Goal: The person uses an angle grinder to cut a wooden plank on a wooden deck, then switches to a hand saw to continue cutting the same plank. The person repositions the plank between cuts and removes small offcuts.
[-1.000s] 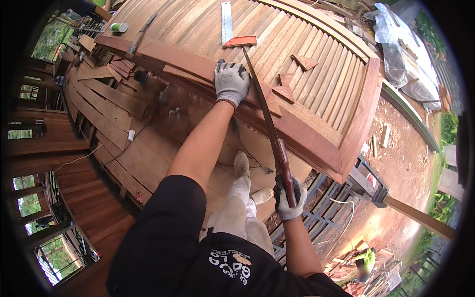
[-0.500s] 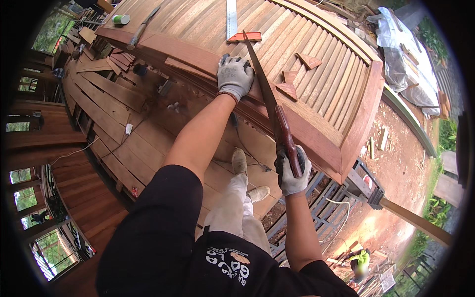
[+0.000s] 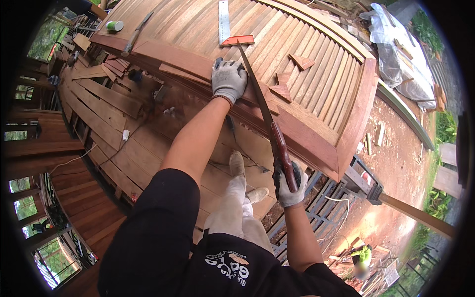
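Observation:
My left hand (image 3: 228, 79), in a grey glove, grips a reddish wooden strip (image 3: 180, 74) along the near edge of a slatted shutter panel (image 3: 326, 86), fingers curled down on it beside the saw. My right hand (image 3: 289, 185), also gloved, holds the brown handle of a hand saw (image 3: 257, 89); its long blade slants across the strip, tip toward a metal square with an orange handle (image 3: 237, 40). Small cut wooden pieces (image 3: 302, 62) rest on the slats right of the blade. A knife-like tool (image 3: 136, 34) and a green-and-white can (image 3: 115, 25) lie at the panel's upper left.
Below left, a plank floor (image 3: 99, 106) holds loose boards and cables; my feet stand there. Metal frames (image 3: 316, 222) lie below the panel's right corner. A plastic-covered stack (image 3: 396, 59) is at upper right. A co-worker in a yellow top (image 3: 363, 255) is at lower right among wood scraps.
The saw and my right hand rose about half a second ago and are now drawn back down toward me. My left hand stays at the same place on the edge.

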`<action>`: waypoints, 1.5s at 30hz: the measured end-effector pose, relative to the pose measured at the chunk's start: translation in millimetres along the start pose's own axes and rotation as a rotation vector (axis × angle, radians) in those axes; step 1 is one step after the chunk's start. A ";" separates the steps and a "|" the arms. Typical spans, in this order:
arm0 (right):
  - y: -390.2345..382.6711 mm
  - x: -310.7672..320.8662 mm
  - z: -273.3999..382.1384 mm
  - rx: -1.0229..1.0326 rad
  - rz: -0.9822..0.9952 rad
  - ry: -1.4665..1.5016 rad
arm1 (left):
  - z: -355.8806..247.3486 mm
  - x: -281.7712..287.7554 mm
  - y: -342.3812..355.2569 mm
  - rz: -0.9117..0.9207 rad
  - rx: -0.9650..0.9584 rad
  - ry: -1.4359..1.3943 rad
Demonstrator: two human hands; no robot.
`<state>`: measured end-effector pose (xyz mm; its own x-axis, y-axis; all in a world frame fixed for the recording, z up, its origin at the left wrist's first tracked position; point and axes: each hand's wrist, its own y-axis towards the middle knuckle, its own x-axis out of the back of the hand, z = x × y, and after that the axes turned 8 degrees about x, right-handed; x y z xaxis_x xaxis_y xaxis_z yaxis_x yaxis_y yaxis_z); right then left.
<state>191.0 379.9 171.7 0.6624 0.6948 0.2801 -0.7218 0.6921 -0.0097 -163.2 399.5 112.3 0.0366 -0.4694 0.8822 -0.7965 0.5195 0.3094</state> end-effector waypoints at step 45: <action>-49.8 46.2 33.3 -0.016 0.110 -0.219 | 9.6 -5.8 3.8 -0.068 -0.043 0.002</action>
<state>250.9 371.0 217.1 0.5195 0.7080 0.4783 -0.7824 0.6192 -0.0667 -172.2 397.4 105.0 0.0908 -0.5035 0.8592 -0.7652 0.5169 0.3838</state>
